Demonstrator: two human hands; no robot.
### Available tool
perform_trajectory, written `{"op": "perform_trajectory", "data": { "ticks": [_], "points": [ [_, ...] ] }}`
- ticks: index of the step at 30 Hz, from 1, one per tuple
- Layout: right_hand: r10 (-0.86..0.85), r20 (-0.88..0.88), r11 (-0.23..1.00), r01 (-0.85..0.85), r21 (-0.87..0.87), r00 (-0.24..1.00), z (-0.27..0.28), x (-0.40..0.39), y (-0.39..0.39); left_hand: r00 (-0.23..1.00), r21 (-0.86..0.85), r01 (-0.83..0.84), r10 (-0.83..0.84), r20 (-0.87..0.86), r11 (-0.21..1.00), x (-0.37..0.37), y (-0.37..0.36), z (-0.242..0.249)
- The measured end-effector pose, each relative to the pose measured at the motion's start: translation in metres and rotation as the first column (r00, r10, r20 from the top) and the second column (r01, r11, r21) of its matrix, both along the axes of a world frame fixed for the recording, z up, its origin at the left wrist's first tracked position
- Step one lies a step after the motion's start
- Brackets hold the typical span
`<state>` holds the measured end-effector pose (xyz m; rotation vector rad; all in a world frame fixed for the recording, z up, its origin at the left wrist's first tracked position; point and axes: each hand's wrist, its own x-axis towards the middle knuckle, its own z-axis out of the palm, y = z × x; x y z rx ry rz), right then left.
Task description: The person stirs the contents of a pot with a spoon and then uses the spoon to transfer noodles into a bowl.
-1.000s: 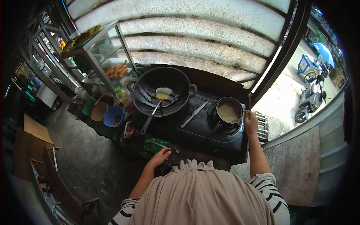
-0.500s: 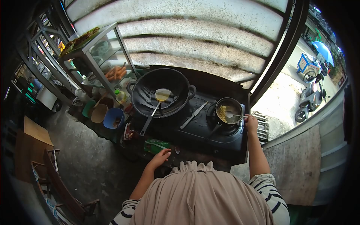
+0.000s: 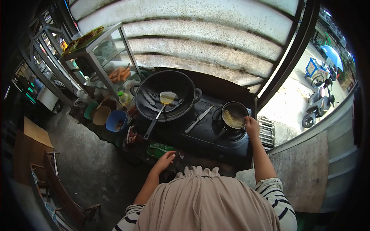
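My right hand is closed on the handle of a spoon at the right rim of a small dark pan. Yellowish food lies in liquid inside this pan, which sits on the right burner. My left hand hangs empty near the stove's front edge, fingers slightly apart, beside a green packet. A large black wok stands on the left, holding a ladle with yellow liquid in its bowl. Between wok and pan lies a knife.
Left of the wok stand a blue container, a tan bowl and a green bowl. Behind them is a glass display case. A wooden bench is at lower left; a motorbike stands outside at right.
My right hand has moved slightly left and down, closer to the pan's rim. The spoon's bowl no longer shows clearly, and the food has shifted. My left hand has barely moved.
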<state>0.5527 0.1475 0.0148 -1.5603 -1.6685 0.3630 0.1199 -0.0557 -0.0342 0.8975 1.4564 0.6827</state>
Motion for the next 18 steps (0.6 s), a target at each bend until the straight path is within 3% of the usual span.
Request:
{"op": "perform_trajectory", "data": {
  "ticks": [3,4,6,7,9,10,12,14,18],
  "points": [
    [-0.035,-0.033,0.994,0.031,-0.104,0.999,0.001,-0.001,0.0,0.998,0.038,-0.059,0.059,0.002,0.998,-0.004,0.003,-0.011],
    [-0.033,-0.029,0.994,0.029,-0.107,0.999,-0.005,0.003,0.002,0.995,0.124,-0.085,0.092,-0.048,0.989,-0.006,0.005,-0.022],
    [-0.089,-0.26,0.963,0.016,-0.269,0.962,-0.008,0.007,0.005,0.987,0.212,-0.107,0.13,-0.097,0.971,-0.008,0.007,-0.028],
    [-0.087,-0.259,0.963,0.014,-0.27,0.962,-0.006,0.007,0.003,0.982,0.223,-0.15,0.171,-0.076,0.963,-0.007,0.009,-0.025],
    [-0.242,-0.556,0.898,-0.034,-0.439,0.795,-0.001,0.009,-0.003,0.976,0.231,-0.194,0.211,-0.055,0.954,-0.006,0.014,-0.018],
    [-0.243,-0.555,0.897,-0.034,-0.441,0.795,-0.001,0.009,-0.004,0.971,0.196,-0.237,0.241,0.004,0.952,-0.006,0.015,-0.014],
    [-0.314,-0.684,0.868,-0.093,-0.488,0.659,-0.001,0.013,-0.005,0.961,0.157,-0.276,0.27,0.06,0.948,-0.007,0.019,-0.011],
    [-0.324,-0.693,0.868,-0.089,-0.488,0.645,-0.002,0.019,-0.003,0.948,0.258,-0.316,0.295,0.119,0.913,-0.011,0.022,-0.014],
    [-0.319,-0.742,0.914,-0.013,-0.404,0.59,0.0,0.023,-0.003,0.909,0.282,-0.412,0.368,0.195,0.867,-0.025,0.022,-0.002]
  ]
}}
